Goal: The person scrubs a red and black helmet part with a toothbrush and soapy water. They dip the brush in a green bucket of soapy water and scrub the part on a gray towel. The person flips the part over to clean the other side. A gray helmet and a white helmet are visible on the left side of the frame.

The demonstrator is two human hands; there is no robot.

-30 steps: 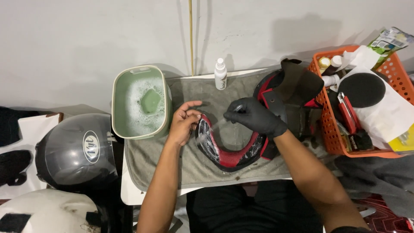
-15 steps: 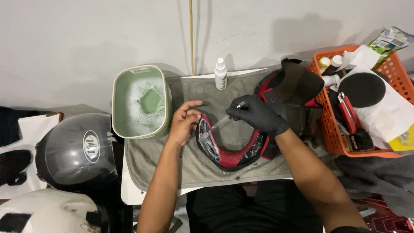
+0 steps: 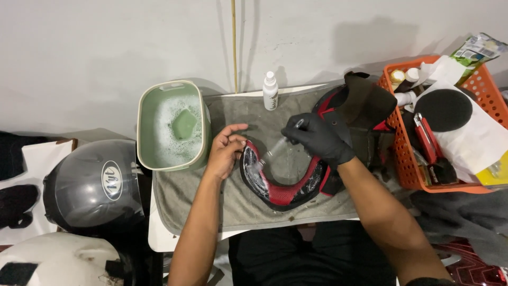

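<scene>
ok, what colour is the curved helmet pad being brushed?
Red mesh with black trim, on the curved helmet pad; best seen in the head view.

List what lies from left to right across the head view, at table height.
Grey helmet → green tub of soapy water → bare left hand → red-and-black helmet liner → gloved right hand holding a brush → orange basket.
</scene>
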